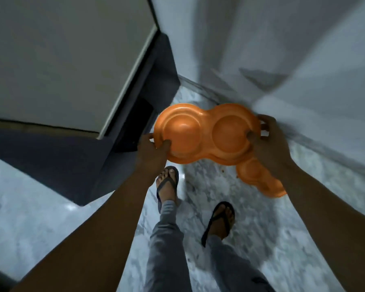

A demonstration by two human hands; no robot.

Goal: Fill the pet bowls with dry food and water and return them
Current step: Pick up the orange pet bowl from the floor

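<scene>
Marbled floor (251,218) runs beside a grey wall (303,60), where an orange double bowl (204,133) is held above a second orange bowl (259,182). At the held bowl's near-left rim the left hand (154,150) pinches, thumb inside; at its right rim the right hand (266,140) curls round the edge.

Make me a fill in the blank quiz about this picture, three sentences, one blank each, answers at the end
1. The double pet bowl held by both hands is coloured ____.
2. The left hand grips one end of that bowl, and the ____ hand grips the other end.
3. A second orange bowl lies below on the marble ____.

Missing words: orange; right; floor
</scene>
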